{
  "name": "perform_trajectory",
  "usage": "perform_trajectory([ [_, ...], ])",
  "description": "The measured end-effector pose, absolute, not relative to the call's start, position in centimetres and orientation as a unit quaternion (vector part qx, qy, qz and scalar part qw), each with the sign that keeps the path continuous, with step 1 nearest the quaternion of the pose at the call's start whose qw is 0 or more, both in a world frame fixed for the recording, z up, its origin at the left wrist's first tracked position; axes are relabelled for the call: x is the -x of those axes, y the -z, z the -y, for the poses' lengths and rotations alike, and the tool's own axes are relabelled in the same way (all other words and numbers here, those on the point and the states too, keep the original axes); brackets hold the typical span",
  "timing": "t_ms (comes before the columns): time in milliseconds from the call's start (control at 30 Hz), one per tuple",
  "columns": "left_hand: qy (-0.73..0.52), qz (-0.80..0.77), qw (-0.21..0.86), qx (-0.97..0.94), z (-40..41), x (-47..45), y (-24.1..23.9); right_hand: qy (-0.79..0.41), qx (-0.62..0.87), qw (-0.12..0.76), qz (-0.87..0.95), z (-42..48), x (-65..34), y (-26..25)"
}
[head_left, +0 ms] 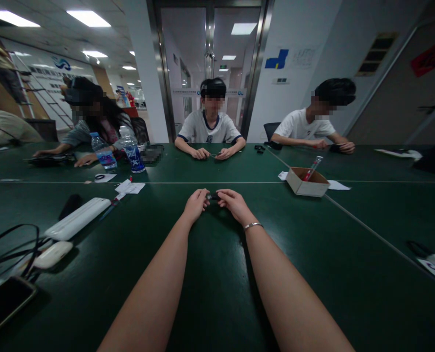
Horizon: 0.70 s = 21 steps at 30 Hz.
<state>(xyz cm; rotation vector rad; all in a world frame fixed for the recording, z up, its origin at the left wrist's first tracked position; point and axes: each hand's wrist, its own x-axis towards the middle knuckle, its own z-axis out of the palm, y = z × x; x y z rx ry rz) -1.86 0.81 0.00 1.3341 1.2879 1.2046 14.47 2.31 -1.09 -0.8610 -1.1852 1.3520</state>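
My left hand (196,203) and my right hand (232,201) rest on the dark green table (217,274), fingertips meeting. Both are pinched on a small black object (213,197) held between them. What the object is I cannot make out. A thin bracelet (253,225) sits on my right wrist.
A small cardboard box (307,182) with a red-tipped pen stands to the right. Two water bottles (132,149), paper slips (130,187), a long white case (77,218), cables and a phone (3,303) lie to the left. Three people sit across the table.
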Motion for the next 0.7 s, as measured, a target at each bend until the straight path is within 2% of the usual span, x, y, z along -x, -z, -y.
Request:
perform_trajectory([
  [700,-0.481,-0.514,0.44,-0.557,-0.82,2.0,0.09,-0.566,0.368,0.542,0.501,-2.33,-14.47,1.08],
])
